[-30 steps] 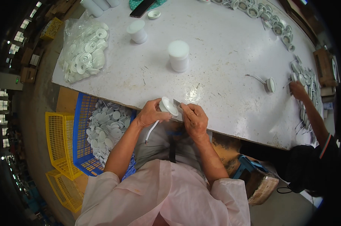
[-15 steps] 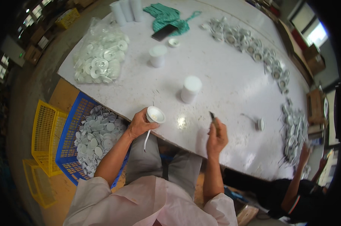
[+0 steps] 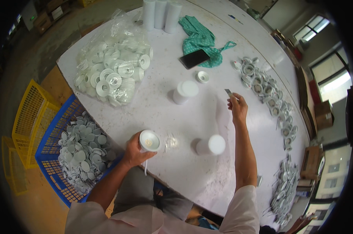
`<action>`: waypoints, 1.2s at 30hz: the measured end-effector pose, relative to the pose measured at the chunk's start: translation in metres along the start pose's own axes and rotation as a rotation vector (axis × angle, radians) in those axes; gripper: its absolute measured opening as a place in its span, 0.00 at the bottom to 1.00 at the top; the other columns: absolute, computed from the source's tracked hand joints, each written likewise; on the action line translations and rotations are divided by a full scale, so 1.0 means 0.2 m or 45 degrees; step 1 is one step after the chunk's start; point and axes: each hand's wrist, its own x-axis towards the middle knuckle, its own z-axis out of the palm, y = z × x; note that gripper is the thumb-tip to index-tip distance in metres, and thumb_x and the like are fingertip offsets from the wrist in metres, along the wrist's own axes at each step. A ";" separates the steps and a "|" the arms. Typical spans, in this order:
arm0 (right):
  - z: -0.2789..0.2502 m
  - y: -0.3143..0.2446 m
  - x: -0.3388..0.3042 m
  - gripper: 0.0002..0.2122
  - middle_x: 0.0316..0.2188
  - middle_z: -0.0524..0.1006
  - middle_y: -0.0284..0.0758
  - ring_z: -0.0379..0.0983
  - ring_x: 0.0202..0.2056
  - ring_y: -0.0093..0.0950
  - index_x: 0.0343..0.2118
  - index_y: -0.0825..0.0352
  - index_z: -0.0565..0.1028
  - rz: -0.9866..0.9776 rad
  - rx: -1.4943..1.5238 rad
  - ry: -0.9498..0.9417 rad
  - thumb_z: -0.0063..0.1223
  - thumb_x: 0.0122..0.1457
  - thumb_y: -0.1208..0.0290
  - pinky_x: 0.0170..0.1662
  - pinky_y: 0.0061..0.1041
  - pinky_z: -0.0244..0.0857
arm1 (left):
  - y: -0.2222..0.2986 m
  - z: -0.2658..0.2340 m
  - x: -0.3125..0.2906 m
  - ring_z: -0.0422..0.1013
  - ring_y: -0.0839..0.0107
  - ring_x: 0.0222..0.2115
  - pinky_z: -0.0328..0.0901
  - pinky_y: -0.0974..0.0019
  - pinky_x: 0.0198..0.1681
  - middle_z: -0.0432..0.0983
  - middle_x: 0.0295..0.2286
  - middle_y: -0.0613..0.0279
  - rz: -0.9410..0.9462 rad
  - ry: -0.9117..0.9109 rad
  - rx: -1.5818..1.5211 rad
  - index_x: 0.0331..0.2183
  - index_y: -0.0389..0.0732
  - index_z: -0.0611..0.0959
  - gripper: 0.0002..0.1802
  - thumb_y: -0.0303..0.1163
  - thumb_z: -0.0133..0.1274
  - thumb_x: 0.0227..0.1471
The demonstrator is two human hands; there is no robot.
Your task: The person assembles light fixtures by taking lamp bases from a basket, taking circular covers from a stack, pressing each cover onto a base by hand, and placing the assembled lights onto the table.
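- Left hand [image 3: 134, 154]: fingers gripping a white fitting [image 3: 150, 140] by the desk [image 3: 172, 171] edge; cable [image 3: 145, 167] partly hidden.
- Right hand [image 3: 239, 108]: fingers closed on a blade [image 3: 228, 92], lower end covered.
- Co-worker's arm [image 3: 300, 224]: blurred, lower right.

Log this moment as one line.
Left hand: gripping white cup-shaped fitting | Right hand: holding small flat tool | Left of hands: blue basket, pale discs

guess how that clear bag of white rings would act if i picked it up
The clear bag would probably be floppy, since its film looks thin and wrinkled. The white rings inside are heaped, apparently loose, so the load would likely shift and sag. Its glossy surface suggests it may be slightly slippery.
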 end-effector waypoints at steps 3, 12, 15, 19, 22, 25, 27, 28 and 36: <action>0.23 0.04 0.32 0.14 0.26 0.76 0.36 0.72 0.24 0.20 0.43 0.72 0.71 0.041 0.019 -0.086 0.51 0.58 0.69 0.27 0.18 0.67 | -0.02 0.00 -0.01 0.71 0.67 0.43 0.64 0.62 0.50 0.72 0.44 0.52 -0.032 0.043 -0.137 0.48 0.31 0.68 0.38 0.26 0.65 0.32; 0.49 0.21 0.77 0.14 0.21 0.76 0.35 0.70 0.19 0.20 0.43 0.73 0.74 0.047 -0.109 -0.158 0.52 0.56 0.71 0.22 0.18 0.66 | 0.10 -0.02 0.05 0.74 0.63 0.42 0.67 0.63 0.46 0.75 0.43 0.52 0.056 -0.030 0.336 0.48 0.35 0.71 0.41 0.32 0.69 0.28; 0.50 0.22 0.79 0.12 0.18 0.75 0.34 0.69 0.16 0.19 0.39 0.72 0.76 0.030 -0.241 -0.062 0.54 0.55 0.71 0.19 0.18 0.64 | 0.10 -0.03 0.05 0.74 0.63 0.42 0.68 0.63 0.46 0.76 0.43 0.52 0.049 -0.022 0.343 0.48 0.36 0.72 0.40 0.32 0.69 0.29; 0.42 0.26 0.81 0.12 0.17 0.75 0.34 0.68 0.15 0.19 0.38 0.70 0.77 0.150 -0.247 -0.001 0.55 0.53 0.70 0.19 0.18 0.63 | 0.10 -0.03 0.06 0.74 0.63 0.43 0.67 0.63 0.47 0.75 0.43 0.52 0.022 -0.023 0.302 0.47 0.36 0.72 0.39 0.32 0.69 0.29; 0.38 0.28 0.78 0.11 0.17 0.75 0.34 0.69 0.15 0.19 0.38 0.69 0.77 0.219 -0.222 0.024 0.54 0.53 0.70 0.18 0.18 0.63 | 0.09 -0.03 0.05 0.72 0.63 0.44 0.66 0.63 0.48 0.74 0.44 0.51 0.013 -0.034 0.291 0.48 0.35 0.71 0.40 0.31 0.69 0.29; 0.33 0.30 0.75 0.12 0.16 0.72 0.33 0.65 0.14 0.19 0.38 0.71 0.76 0.202 -0.224 0.058 0.53 0.54 0.69 0.16 0.17 0.58 | 0.10 -0.02 0.06 0.73 0.62 0.44 0.66 0.61 0.48 0.75 0.42 0.51 0.052 -0.007 0.205 0.47 0.34 0.71 0.38 0.31 0.68 0.32; 0.29 0.32 0.73 0.11 0.17 0.76 0.34 0.69 0.15 0.20 0.37 0.69 0.77 0.146 -0.318 0.102 0.51 0.53 0.70 0.18 0.18 0.63 | 0.08 -0.01 0.05 0.72 0.63 0.44 0.65 0.61 0.49 0.75 0.42 0.51 0.043 -0.001 0.168 0.47 0.34 0.71 0.38 0.30 0.68 0.32; 0.27 0.32 0.72 0.11 0.17 0.76 0.34 0.69 0.15 0.20 0.37 0.69 0.77 0.142 -0.315 0.106 0.51 0.53 0.70 0.18 0.18 0.63 | 0.08 -0.01 0.05 0.72 0.64 0.44 0.65 0.62 0.49 0.75 0.42 0.50 0.027 0.010 0.134 0.47 0.34 0.71 0.38 0.29 0.68 0.31; 0.26 0.27 0.59 0.14 0.23 0.78 0.36 0.74 0.21 0.25 0.45 0.67 0.73 -0.056 -0.400 0.176 0.48 0.55 0.72 0.24 0.25 0.68 | 0.06 -0.01 0.04 0.71 0.65 0.45 0.64 0.62 0.50 0.73 0.44 0.50 0.015 0.014 0.132 0.48 0.31 0.70 0.40 0.26 0.67 0.29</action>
